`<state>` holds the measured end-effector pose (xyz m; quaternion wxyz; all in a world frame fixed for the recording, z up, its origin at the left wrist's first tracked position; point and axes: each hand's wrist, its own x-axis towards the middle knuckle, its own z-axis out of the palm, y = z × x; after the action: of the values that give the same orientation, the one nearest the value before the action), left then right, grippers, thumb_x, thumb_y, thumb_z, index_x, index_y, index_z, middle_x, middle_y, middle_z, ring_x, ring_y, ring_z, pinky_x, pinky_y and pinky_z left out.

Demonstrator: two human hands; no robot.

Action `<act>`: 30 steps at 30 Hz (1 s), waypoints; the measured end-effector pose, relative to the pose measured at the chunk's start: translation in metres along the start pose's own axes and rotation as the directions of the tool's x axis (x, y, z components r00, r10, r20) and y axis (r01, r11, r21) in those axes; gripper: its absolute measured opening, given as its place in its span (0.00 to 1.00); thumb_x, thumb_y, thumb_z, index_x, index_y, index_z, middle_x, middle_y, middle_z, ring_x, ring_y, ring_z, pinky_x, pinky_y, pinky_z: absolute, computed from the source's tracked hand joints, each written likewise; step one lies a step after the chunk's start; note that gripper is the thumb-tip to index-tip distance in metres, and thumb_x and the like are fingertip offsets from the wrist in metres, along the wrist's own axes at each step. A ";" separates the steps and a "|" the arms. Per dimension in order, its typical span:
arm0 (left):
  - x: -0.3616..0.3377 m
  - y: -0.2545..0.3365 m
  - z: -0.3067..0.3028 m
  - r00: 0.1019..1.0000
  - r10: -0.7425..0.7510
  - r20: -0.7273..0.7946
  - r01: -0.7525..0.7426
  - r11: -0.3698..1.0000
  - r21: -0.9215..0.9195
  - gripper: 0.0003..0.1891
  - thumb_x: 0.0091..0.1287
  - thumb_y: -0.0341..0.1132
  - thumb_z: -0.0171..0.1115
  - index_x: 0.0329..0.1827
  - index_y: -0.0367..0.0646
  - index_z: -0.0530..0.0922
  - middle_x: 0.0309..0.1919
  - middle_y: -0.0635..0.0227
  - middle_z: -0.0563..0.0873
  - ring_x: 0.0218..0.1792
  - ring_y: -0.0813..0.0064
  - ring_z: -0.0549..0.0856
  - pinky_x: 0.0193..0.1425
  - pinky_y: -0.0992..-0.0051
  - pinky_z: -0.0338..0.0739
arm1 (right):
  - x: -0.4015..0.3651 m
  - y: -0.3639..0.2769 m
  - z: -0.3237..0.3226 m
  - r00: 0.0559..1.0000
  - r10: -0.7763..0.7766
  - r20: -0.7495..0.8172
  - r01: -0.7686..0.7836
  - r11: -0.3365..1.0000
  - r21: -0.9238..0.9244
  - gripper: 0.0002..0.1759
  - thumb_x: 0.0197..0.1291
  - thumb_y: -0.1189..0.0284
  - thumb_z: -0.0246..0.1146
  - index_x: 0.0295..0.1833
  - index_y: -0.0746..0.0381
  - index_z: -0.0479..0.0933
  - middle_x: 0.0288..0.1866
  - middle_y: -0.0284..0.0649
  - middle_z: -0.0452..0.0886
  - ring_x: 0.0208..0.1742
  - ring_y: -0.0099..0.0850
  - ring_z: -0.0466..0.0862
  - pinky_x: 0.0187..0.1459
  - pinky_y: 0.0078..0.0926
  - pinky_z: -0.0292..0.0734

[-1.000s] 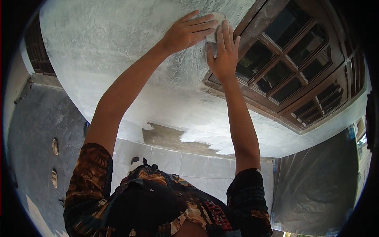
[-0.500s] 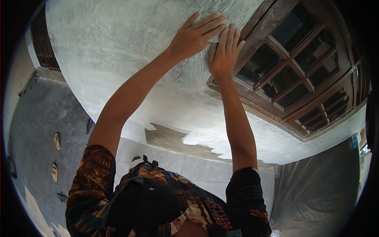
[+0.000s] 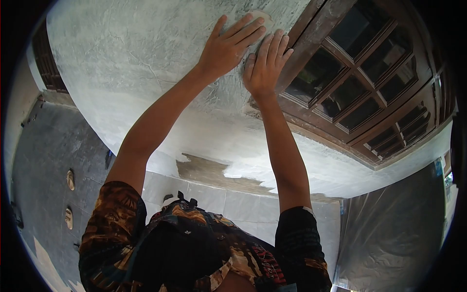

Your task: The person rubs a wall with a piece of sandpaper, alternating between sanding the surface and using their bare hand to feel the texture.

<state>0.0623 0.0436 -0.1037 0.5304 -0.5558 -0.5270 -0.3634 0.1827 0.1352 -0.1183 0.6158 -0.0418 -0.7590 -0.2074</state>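
Both hands are raised against the grey-white wall (image 3: 131, 63), beside the brown window frame. My left hand (image 3: 226, 51) has its fingers spread and lies over a pale, flat, rounded piece (image 3: 264, 20). My right hand (image 3: 265, 65) is just to its right, fingers slightly apart, its fingertips near the lower edge of the same piece. The piece rests flat on the wall, and most of it is covered by the fingers. What it is made of I cannot tell.
The brown wooden window (image 3: 360, 73) with glass panes adjoins the right hand. Below are a bare brown patch (image 3: 204, 171) on the wall and grey floor tiles (image 3: 248, 207). Sandals (image 3: 70, 180) lie on the floor at left. Dark sheeting (image 3: 394, 228) hangs at lower right.
Both hands have shifted slightly left in view, and the pale piece has moved left and up with them. The window and wall also appear slightly shifted left.
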 end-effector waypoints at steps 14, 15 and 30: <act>-0.048 -0.003 0.000 0.998 -0.023 0.050 0.024 1.000 -0.007 0.30 0.67 0.31 0.61 0.74 0.59 0.74 0.77 0.82 0.72 0.78 0.75 0.66 0.80 0.43 0.49 | -0.003 0.000 0.004 0.999 -0.017 -0.049 0.019 0.999 0.036 0.33 0.65 0.69 0.47 0.70 0.80 0.65 0.78 0.71 0.58 0.81 0.68 0.53 0.75 0.75 0.35; -0.044 0.000 0.000 0.999 -0.029 0.019 0.029 1.000 0.008 0.30 0.66 0.31 0.62 0.74 0.58 0.74 0.77 0.82 0.71 0.79 0.74 0.66 0.80 0.43 0.50 | -0.004 -0.002 0.005 0.998 -0.009 -0.055 0.011 0.999 0.039 0.33 0.65 0.69 0.47 0.70 0.80 0.65 0.78 0.71 0.58 0.81 0.68 0.53 0.75 0.75 0.35; -0.004 0.015 -0.004 0.991 -0.136 -0.006 0.135 0.987 -0.090 0.27 0.67 0.31 0.62 0.71 0.56 0.76 0.77 0.80 0.70 0.79 0.73 0.64 0.79 0.40 0.50 | -0.006 -0.001 0.002 1.000 0.013 -0.027 -0.012 1.000 0.024 0.33 0.65 0.69 0.49 0.71 0.78 0.65 0.79 0.68 0.59 0.81 0.66 0.54 0.75 0.74 0.34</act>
<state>0.0765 0.0408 -0.1103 0.4822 -0.5396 -0.5437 -0.4250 0.1822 0.1361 -0.1245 0.6279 -0.0365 -0.7526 -0.1952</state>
